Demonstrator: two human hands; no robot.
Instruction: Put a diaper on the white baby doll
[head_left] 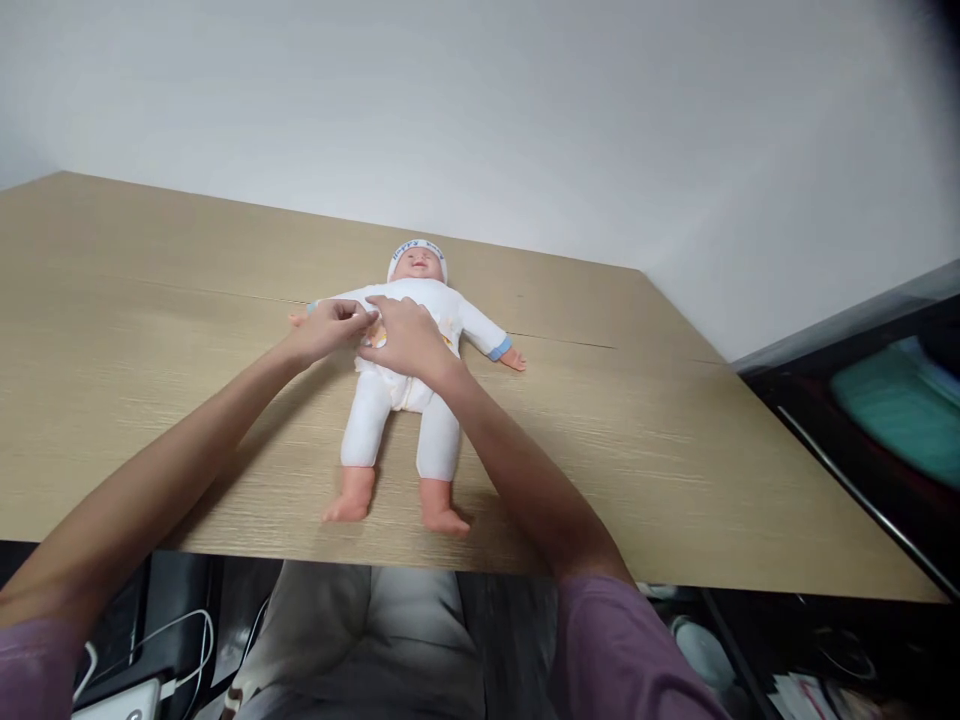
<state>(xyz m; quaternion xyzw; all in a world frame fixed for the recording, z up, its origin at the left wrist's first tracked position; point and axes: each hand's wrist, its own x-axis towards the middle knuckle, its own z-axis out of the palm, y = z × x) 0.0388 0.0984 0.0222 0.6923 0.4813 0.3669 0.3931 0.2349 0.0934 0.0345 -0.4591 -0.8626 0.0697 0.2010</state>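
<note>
A baby doll (362,410) lies on its back on the wooden table, its head toward the wall and its feet toward me. It has a white outfit with blue cuffs and a white cap (418,246) with dark lettering. Around its hips is a white diaper (409,392) with a coloured print at the front. My left hand (330,327) pinches at the diaper's upper edge, on the doll's side to my left; the exact bit between the fingertips is hard to make out. Over the diaper's front rests my right hand (409,338), thumb and fingers apart, covering much of the print.
The wooden table (637,440) meets a pale wall (480,120) at the back. At the right stands a dark glossy surface (862,420) with a greenish reflection. Below the front edge are white cables (202,640), a white device (124,700) and some papers (799,695).
</note>
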